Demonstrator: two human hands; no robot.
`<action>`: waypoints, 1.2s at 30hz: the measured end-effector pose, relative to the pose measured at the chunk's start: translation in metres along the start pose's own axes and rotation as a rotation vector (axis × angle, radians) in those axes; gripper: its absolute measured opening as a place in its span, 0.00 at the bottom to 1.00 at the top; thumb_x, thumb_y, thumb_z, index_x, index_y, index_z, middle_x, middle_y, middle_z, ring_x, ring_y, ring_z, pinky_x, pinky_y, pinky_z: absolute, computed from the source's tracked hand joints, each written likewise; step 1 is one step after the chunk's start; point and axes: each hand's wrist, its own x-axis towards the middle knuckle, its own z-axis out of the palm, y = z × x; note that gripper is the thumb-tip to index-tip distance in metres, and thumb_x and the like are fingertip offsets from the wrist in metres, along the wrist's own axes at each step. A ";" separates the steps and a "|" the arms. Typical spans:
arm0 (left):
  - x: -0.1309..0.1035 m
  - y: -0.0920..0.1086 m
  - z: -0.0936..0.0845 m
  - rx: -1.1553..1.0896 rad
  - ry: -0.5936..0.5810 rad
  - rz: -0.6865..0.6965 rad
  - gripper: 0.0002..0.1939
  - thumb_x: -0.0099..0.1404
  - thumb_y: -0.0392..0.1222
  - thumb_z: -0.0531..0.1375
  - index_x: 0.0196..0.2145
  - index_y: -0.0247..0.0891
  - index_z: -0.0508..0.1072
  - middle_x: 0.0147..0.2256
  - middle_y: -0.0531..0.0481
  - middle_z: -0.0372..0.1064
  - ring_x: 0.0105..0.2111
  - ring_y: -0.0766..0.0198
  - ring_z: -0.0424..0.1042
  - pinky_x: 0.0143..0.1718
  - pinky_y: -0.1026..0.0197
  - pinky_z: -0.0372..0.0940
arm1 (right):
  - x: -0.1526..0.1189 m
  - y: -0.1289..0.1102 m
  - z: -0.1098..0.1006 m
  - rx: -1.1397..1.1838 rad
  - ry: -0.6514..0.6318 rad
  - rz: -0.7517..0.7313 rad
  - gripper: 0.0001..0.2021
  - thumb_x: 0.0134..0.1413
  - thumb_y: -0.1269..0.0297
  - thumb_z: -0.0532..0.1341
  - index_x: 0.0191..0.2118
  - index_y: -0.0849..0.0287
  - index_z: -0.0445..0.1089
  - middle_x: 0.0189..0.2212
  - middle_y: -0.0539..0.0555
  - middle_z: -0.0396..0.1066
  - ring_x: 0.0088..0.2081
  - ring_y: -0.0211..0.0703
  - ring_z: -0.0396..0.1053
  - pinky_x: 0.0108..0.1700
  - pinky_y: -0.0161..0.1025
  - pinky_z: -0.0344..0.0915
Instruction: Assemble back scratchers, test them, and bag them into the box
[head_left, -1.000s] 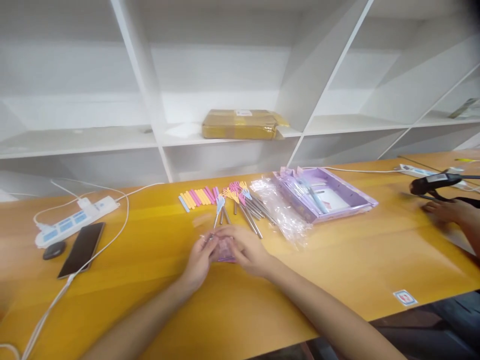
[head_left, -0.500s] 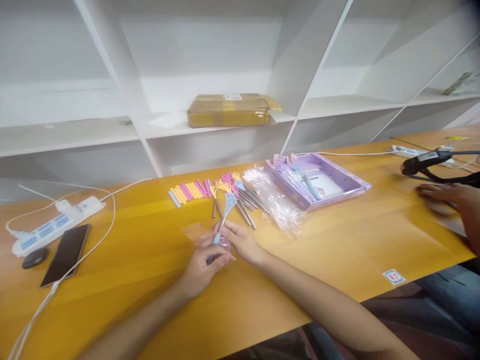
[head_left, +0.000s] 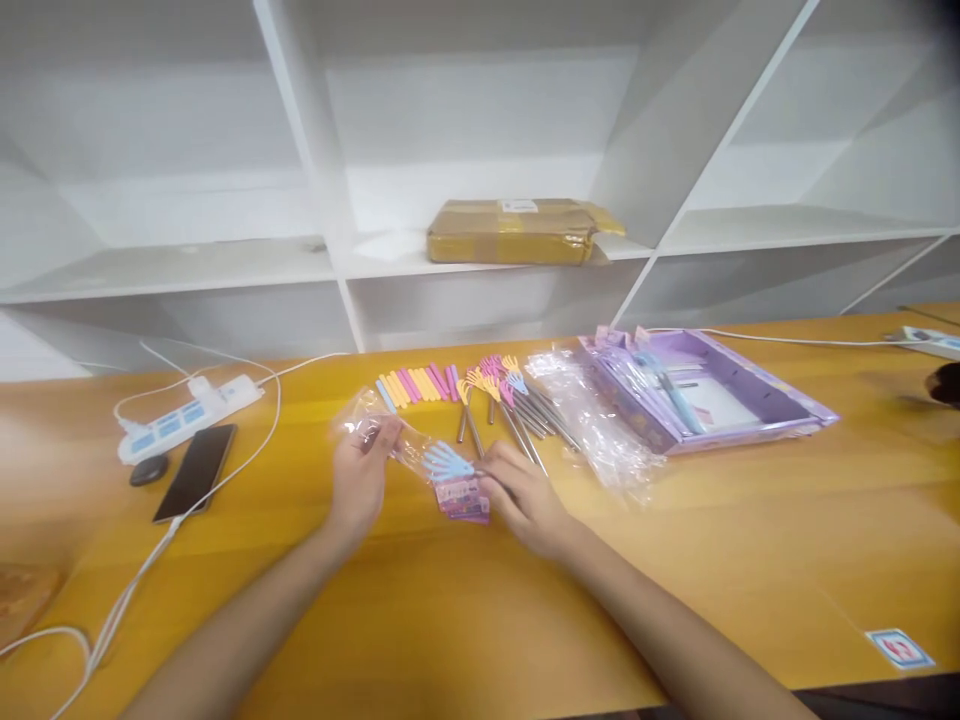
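Observation:
My right hand (head_left: 521,495) is closed around a back scratcher with a light blue, hand-shaped head (head_left: 448,462), which points left. The fingers hide most of its handle. My left hand (head_left: 365,470) pinches a clear plastic bag (head_left: 409,447), whose lower end reaches the blue head; I cannot tell if the head is inside it. Just below, purple printed cards (head_left: 463,498) lie on the table. Beyond my hands is a pile of back scratchers (head_left: 529,410) with metal rods and yellow, pink and blue heads. Left of them, a row of coloured grip sleeves (head_left: 420,385) lies side by side.
Right of the pile are clear plastic bags (head_left: 592,430) and a purple box (head_left: 750,435) with packaged items. A power strip (head_left: 187,415), a phone (head_left: 196,472), a mouse (head_left: 148,470) and white cables are at left. A taped carton (head_left: 510,235) sits on the shelf.
My left hand has moved left and up, now with a clear bag. The blue back scratcher has turned from pointing away to pointing left in my right hand. The view has shifted left.

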 end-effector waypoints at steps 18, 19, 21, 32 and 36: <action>-0.010 0.017 0.012 -0.240 -0.063 -0.163 0.17 0.60 0.53 0.75 0.35 0.38 0.79 0.34 0.51 0.74 0.32 0.69 0.70 0.36 0.67 0.68 | -0.002 0.005 0.011 -0.190 0.023 0.042 0.11 0.76 0.60 0.55 0.46 0.56 0.74 0.39 0.55 0.65 0.40 0.42 0.68 0.43 0.41 0.66; -0.010 0.016 0.012 -0.241 -0.068 -0.171 0.17 0.60 0.53 0.75 0.36 0.38 0.79 0.35 0.51 0.74 0.33 0.69 0.71 0.37 0.67 0.68 | -0.002 0.005 0.010 -0.190 0.031 0.038 0.11 0.76 0.60 0.55 0.46 0.56 0.74 0.40 0.55 0.65 0.40 0.42 0.68 0.43 0.41 0.66; -0.009 0.013 0.012 -0.237 -0.087 -0.185 0.17 0.61 0.53 0.74 0.38 0.38 0.80 0.36 0.50 0.75 0.35 0.67 0.72 0.39 0.66 0.69 | -0.001 0.005 0.008 -0.195 0.046 0.028 0.11 0.75 0.61 0.56 0.47 0.56 0.75 0.40 0.55 0.65 0.40 0.42 0.68 0.43 0.41 0.67; -0.008 0.006 0.010 -0.131 -0.199 -0.206 0.22 0.60 0.47 0.75 0.49 0.43 0.76 0.40 0.51 0.76 0.40 0.63 0.77 0.42 0.60 0.77 | 0.005 0.003 -0.003 -0.197 0.057 0.085 0.13 0.75 0.60 0.55 0.50 0.55 0.77 0.40 0.57 0.66 0.41 0.46 0.69 0.44 0.44 0.67; -0.001 0.011 0.004 -0.032 -0.239 -0.135 0.23 0.58 0.47 0.76 0.49 0.42 0.76 0.42 0.46 0.80 0.43 0.56 0.80 0.42 0.55 0.79 | 0.009 0.000 -0.017 -0.201 0.010 0.081 0.15 0.75 0.61 0.52 0.51 0.55 0.77 0.41 0.57 0.67 0.43 0.47 0.69 0.45 0.45 0.67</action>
